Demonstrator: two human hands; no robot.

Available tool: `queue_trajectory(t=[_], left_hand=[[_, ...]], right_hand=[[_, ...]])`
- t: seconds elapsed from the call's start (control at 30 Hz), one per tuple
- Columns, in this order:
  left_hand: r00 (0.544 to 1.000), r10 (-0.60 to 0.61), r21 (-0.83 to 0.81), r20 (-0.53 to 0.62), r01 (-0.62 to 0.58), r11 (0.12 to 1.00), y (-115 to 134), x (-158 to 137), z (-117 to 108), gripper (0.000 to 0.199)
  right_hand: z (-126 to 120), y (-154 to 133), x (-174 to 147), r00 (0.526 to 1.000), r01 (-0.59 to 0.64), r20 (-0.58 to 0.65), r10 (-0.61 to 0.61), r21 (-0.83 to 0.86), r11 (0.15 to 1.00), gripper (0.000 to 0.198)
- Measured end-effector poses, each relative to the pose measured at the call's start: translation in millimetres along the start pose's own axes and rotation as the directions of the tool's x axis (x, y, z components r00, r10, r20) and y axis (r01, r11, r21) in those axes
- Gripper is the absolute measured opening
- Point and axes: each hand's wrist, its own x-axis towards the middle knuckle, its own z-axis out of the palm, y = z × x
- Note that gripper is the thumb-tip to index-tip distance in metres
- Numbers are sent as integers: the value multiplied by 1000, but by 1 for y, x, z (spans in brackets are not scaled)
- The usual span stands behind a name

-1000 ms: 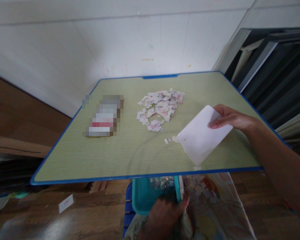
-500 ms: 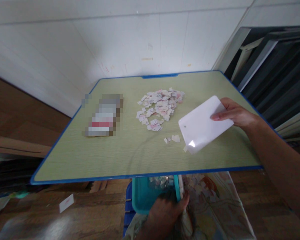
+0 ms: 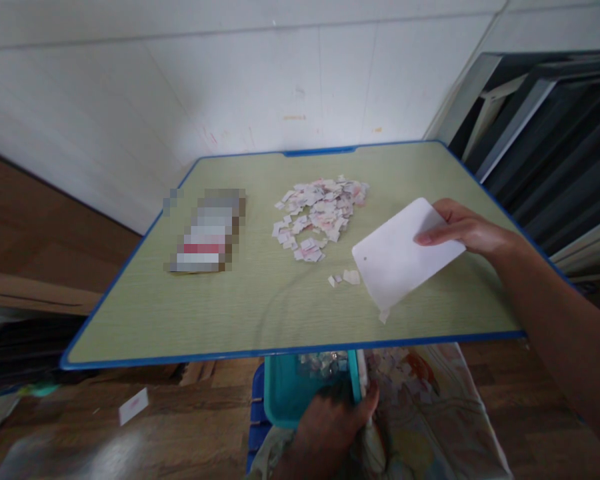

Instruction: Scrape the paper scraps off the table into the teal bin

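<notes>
The right hand (image 3: pixel 463 230) grips a white plastic card (image 3: pixel 405 257) by its far right end, fingers closed over the top face and thumb out of sight beneath. Against the picture from half a second ago, the card has tipped down again: its near corner now points at 6 o'clock and sits on or just above the surface (image 3: pixel 180 320), beside one stray white scrap (image 3: pixel 383 315) near the front edge. A second ago the card lay lower and closer to that edge, its corner almost over the blue rim; since then it has lifted, drawn back toward 12 o'clock, and now comes down again behind the loose bits. That reads as a fresh sweeping stroke being set up.

The main heap of paper scraps (image 3: pixel 320 217), white with pink print, lies at about 10 o'clock from the card and has not moved across the three pictures. A few small loose scraps (image 3: pixel 347 277) sit just left of the card's lower edge, also unmoved.

Below the front edge, the left hand (image 3: pixel 330 427) holds the near rim of a teal bin (image 3: pixel 283 393), fingers closed on it, in the same place as before. Scraps already lie inside the bin and on the patterned cloth (image 3: pixel 430 413) to its right, so some have gone over the edge, while most of the heap remains. A blurred-out flat object (image 3: pixel 205 230) rests at 9 o'clock from the heap, untouched.
</notes>
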Motion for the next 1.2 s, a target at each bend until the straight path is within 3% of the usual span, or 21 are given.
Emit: queue_trajectory(t=[0.2, 0.5, 0.57, 0.67, 0.73, 0.83, 1.0, 1.2], left_hand=[[998, -3, 34, 56, 1, 999, 1, 1, -5, 59], [1000, -18, -11, 25, 18, 1000, 1, 0, -2, 62], [999, -19, -16, 28, 19, 1000, 0, 0, -2, 60], [1000, -12, -29, 18, 13, 999, 0, 0, -2, 59], [1000, -6, -35, 8, 6, 999, 0, 0, -2, 59], [1000, -8, -40, -9, 8, 999, 0, 0, -2, 58], [1000, 0, -51, -8, -1, 999, -1, 0, -1, 56], [1000, -3, -35, -4, 3, 999, 0, 0, 0, 60]], right_hand=[[3, -2, -1, 985, -70, 159, 72, -19, 997, 15], [0, 5, -2, 948, -45, 317, 27, 49, 998, 16], [1, 6, 0, 971, -10, 238, -12, 92, 996, 18], [4, 4, 3, 997, 81, -8, -81, 155, 985, 16], [6, 2, 6, 984, 123, -146, -97, 178, 976, 14], [8, 3, 10, 962, 146, -257, -94, 188, 971, 14], [8, 6, 13, 962, 126, -260, -81, 162, 979, 13], [3, 4, 6, 997, 39, -78, -30, 112, 993, 16]])
